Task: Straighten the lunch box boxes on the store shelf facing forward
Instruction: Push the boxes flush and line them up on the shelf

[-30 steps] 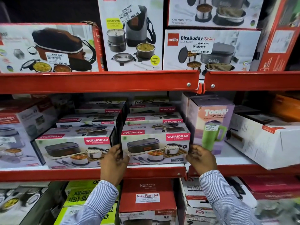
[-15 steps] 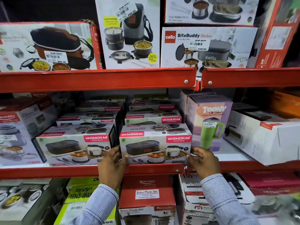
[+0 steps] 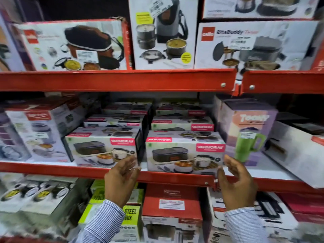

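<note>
Two stacks of white and pink Varmora lunch box boxes stand on the red middle shelf (image 3: pixel 52 168). The front right box (image 3: pixel 182 153) faces forward at the shelf's front edge. The front left box (image 3: pixel 98 148) sits beside it, also facing forward, with a narrow gap between them. My left hand (image 3: pixel 122 179) hovers in front of that gap, fingers spread over the left box's lower right corner. My right hand (image 3: pixel 235 183) is at the right box's lower right corner, fingers curled and apart. Neither hand grips a box.
A purple Toony tumbler box (image 3: pixel 249 127) stands right of the right stack, and a tilted white box (image 3: pixel 298 155) lies beyond it. Larger lunch box cartons (image 3: pixel 70 44) fill the upper shelf. A red picnic set box (image 3: pixel 171 199) sits below.
Both hands have let go of the front right box's sides and drawn back toward me. The view has moved closer and shifted left.
</note>
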`<state>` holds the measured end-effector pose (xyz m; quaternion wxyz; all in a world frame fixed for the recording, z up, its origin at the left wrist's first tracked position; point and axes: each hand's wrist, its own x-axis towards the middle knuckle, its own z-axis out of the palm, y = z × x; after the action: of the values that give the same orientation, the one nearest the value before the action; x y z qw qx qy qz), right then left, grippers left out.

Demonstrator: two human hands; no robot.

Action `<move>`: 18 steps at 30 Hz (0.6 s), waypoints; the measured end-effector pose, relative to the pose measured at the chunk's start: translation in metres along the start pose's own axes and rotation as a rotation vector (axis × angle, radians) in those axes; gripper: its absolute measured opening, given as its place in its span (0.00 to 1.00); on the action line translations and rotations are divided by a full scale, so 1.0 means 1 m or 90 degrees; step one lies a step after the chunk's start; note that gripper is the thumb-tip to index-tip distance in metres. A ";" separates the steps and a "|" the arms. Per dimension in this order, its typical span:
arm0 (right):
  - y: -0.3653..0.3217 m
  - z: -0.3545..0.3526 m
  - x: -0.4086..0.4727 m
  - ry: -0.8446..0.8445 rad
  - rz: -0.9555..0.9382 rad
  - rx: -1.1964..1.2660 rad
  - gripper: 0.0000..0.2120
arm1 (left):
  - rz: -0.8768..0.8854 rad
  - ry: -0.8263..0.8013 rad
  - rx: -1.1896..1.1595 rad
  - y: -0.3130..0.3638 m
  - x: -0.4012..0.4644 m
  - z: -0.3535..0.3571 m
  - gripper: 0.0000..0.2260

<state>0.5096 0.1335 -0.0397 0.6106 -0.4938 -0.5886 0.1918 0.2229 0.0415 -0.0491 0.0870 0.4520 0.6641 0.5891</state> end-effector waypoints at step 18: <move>-0.105 0.196 -0.128 -0.243 0.031 -0.083 0.35 | -0.049 0.055 0.141 -0.106 0.069 -0.179 0.27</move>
<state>0.2653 0.0575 -0.0559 0.4503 -0.5009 -0.6927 0.2579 0.0140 -0.0255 -0.0597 0.0304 0.4076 0.7449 0.5273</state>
